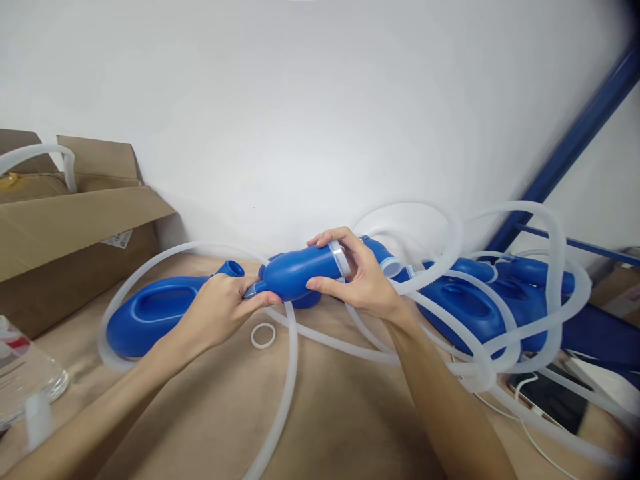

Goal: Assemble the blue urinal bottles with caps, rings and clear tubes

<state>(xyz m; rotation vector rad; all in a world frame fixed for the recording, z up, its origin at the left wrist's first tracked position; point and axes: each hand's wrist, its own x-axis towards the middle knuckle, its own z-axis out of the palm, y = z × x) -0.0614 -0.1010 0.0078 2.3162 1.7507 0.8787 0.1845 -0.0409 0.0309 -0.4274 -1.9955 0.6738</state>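
Observation:
A blue plastic funnel-shaped piece [297, 272] is held roughly level in mid-view. My left hand [227, 303] pinches its narrow end, where a pale tip shows. Around its wide end, which has a white ring [339, 259], the fingers and thumb of my right hand [357, 277] are closed. A blue bottle with a handle [155, 313] lies left of my left hand, its open neck beside my wrist. Below the held piece, a loose white ring [263, 335] lies flat on the brown surface [220, 413]. Translucent tubing [287, 393] passes under the piece.
At the left stand an open cardboard box [80, 220] and a clear plastic container [30, 373]. On the right, more blue bottles [465, 310] lie under looped tubing [555, 267], near a black phone [555, 397] with a white cable and a blue metal frame [565, 147].

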